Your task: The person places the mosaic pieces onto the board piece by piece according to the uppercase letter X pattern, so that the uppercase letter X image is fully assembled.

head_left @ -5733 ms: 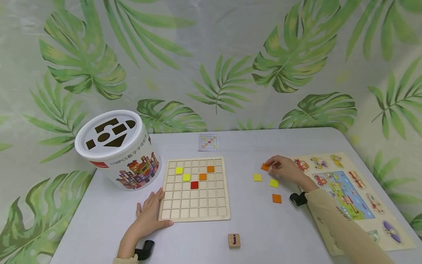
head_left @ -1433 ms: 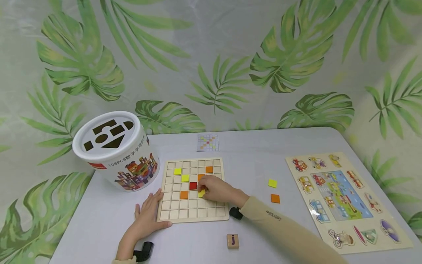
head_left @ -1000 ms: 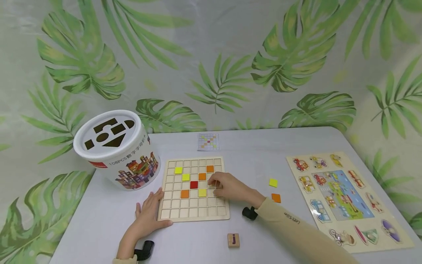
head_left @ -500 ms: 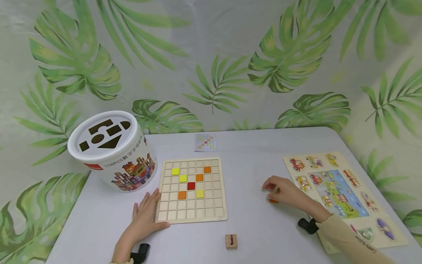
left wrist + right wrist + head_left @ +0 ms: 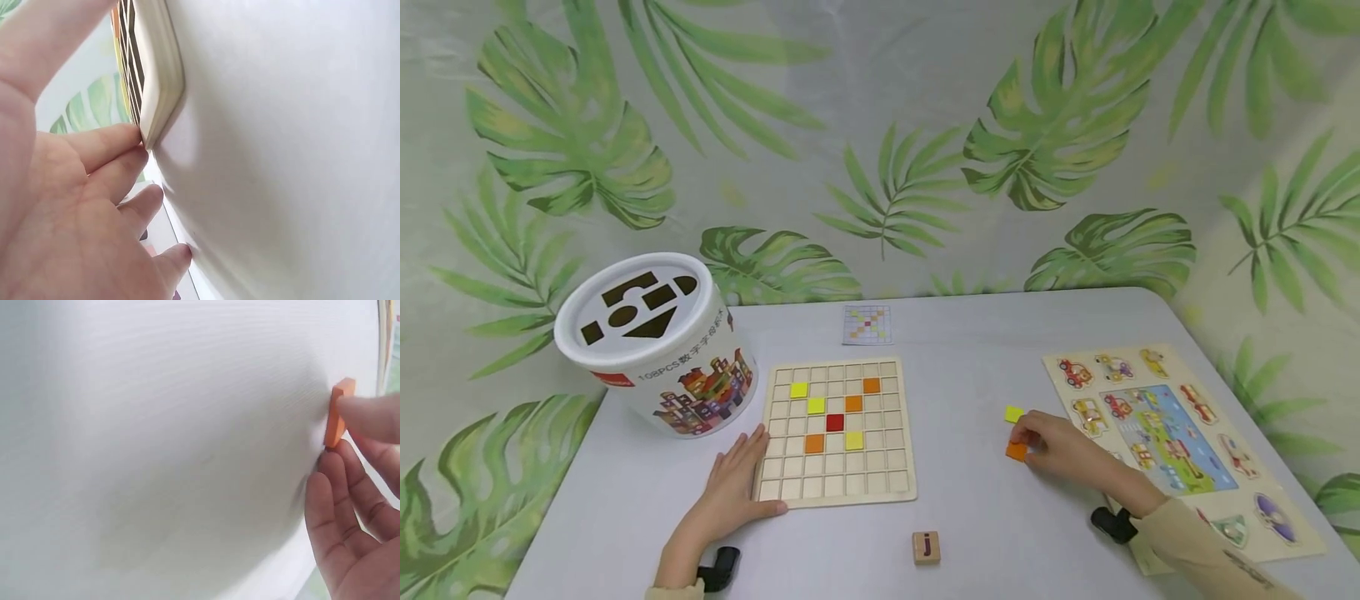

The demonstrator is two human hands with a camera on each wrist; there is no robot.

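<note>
pinching the orange tile (image 5: 1017, 451) by its thin edges with right hand (image 5: 1060, 450), could easily slip from fingertips mid-lift.

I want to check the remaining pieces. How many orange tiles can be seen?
4. Three orange tiles sit in the wooden grid board. A fourth orange tile lies on the table, pinched by the right hand. More may be hidden.

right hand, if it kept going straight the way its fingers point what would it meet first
The right hand points left; beyond the orange tile it pinches, bare table, then probably the wooden grid board.
</note>
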